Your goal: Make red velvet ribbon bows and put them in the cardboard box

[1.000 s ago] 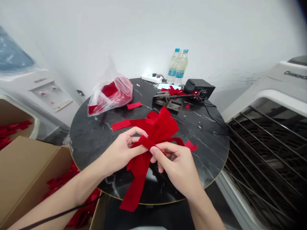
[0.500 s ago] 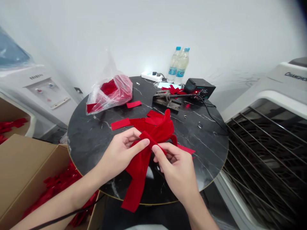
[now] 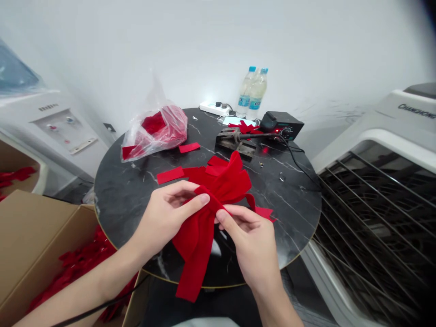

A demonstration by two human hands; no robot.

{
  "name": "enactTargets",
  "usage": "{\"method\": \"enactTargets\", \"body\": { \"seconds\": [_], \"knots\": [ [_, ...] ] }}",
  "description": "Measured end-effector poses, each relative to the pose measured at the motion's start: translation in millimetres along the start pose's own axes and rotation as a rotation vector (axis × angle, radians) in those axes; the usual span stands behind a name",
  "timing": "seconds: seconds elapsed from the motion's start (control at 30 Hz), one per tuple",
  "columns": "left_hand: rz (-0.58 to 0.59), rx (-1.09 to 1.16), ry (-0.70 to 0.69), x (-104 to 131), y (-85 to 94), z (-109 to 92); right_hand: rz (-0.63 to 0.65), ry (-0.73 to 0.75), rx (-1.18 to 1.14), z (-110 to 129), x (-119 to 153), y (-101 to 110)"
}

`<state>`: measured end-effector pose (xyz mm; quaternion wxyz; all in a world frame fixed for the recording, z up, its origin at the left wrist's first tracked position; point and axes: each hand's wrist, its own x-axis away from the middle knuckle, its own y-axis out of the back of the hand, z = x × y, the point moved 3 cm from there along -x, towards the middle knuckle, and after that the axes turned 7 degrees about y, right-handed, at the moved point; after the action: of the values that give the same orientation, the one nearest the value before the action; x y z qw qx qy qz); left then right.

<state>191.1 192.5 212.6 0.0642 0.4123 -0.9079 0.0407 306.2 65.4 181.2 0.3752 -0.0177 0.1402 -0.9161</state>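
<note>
A red fabric bow (image 3: 195, 245) hangs between my hands above the near half of a round black table (image 3: 129, 204); two tails point down toward me and loops fan out at the back right. A short red strip (image 3: 215, 202) lies across its gathered middle. My left hand (image 3: 173, 211) pinches the strip's upper left end with the thumb on top. My right hand (image 3: 250, 231) grips the lower right end between thumb and forefinger. Fingers beneath the fabric are partly hidden. Loose red pieces (image 3: 170, 175) lie on the table behind the bow.
A plastic bag of red fabric (image 3: 155, 131) stands at the back left. Behind are a soldering station (image 3: 282, 125), an iron holder (image 3: 235, 143), a power strip (image 3: 214, 108) and water bottles (image 3: 255, 93). A cardboard box (image 3: 41, 245) is at left, an air cooler (image 3: 368, 181) at right.
The strip is drawn flatter across the middle of the bow, and the back loops have spread and shifted slightly right. Both hands keep their hold. The view has shifted slightly.
</note>
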Motion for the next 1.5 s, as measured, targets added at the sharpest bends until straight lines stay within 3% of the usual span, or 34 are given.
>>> {"method": "enactTargets", "body": {
  "seconds": [0.3, 0.87, 1.17, 1.5],
  "knots": [
    [-0.067, -0.106, -0.121, 2.4, 0.1, -9.5, 0.138, -0.098, -0.112, 0.0, -4.2, 4.2],
    [-0.039, -0.105, -0.128, 2.0, -0.7, -5.6, 0.089, -0.106, -0.212, -4.3, -0.5, 1.0],
    [0.019, 0.107, 0.021, 1.1, -0.6, 3.1, -0.03, -0.011, -0.212, -10.1, 3.5, 2.2],
    [-0.013, 0.049, -0.001, 0.3, -2.6, -6.7, -0.083, -0.024, -0.242, -11.4, 5.6, -1.5]
  ]
}}
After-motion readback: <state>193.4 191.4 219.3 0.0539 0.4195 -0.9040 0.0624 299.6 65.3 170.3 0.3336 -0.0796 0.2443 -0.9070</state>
